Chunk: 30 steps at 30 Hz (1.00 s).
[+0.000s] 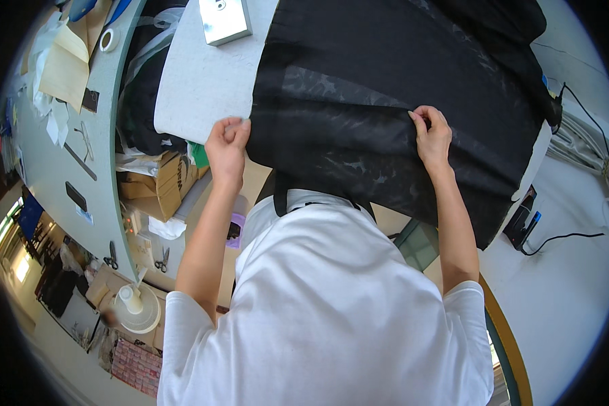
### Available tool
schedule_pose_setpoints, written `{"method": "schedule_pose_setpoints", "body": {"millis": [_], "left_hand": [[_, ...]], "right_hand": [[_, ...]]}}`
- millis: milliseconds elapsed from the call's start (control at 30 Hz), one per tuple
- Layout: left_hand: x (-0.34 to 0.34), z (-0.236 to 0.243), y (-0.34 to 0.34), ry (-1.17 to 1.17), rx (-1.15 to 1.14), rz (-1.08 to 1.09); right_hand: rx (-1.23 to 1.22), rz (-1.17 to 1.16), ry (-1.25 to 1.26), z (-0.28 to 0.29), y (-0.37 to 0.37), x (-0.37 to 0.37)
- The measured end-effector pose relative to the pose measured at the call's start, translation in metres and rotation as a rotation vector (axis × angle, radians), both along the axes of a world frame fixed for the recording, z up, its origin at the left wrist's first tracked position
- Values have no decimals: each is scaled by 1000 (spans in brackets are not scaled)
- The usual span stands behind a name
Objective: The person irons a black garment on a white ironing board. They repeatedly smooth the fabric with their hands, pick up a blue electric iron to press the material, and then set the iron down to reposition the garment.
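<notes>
A wide sheet of black fabric (pixel 386 61), with a faint glossy pattern in places, lies over a pale board and hangs down toward my waist. A strip along its near part is turned up into a fold (pixel 345 135). At the fabric's left edge, my left hand (pixel 227 152) is closed, thumb and forefinger pinching the corner of that fold. Farther right, my right hand (pixel 433 139) pinches the fold's upper edge, its fingertips pressed together. The pale board (pixel 199 88) shows to the left of the fabric, and a shiny metal block (pixel 224 21) rests on it.
A long light table (pixel 101 196) on the left carries a tape roll (pixel 109 40), papers, a phone (pixel 76 196) and scissors (pixel 112 255). Below are a cardboard box (pixel 162 186) and a white fan (pixel 137 308). A black device with a cord (pixel 521 220) lies at right.
</notes>
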<state>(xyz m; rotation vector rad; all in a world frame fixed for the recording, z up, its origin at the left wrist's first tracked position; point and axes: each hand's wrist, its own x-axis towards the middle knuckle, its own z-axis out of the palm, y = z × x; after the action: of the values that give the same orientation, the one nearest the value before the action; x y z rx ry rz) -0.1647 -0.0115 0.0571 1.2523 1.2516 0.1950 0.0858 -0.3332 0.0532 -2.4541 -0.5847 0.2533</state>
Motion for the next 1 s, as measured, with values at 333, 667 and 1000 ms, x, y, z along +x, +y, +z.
{"method": "schedule_pose_setpoints", "body": {"millis": [333, 667, 1000], "left_hand": [[-65, -9, -31, 56, 150, -195], [31, 7, 15, 18, 54, 27], [71, 0, 28, -128, 165, -237]], "right_hand": [[-15, 83, -88, -6, -2, 5], [-43, 75, -60, -4, -5, 2], [-50, 46, -38, -1, -1, 2]]}}
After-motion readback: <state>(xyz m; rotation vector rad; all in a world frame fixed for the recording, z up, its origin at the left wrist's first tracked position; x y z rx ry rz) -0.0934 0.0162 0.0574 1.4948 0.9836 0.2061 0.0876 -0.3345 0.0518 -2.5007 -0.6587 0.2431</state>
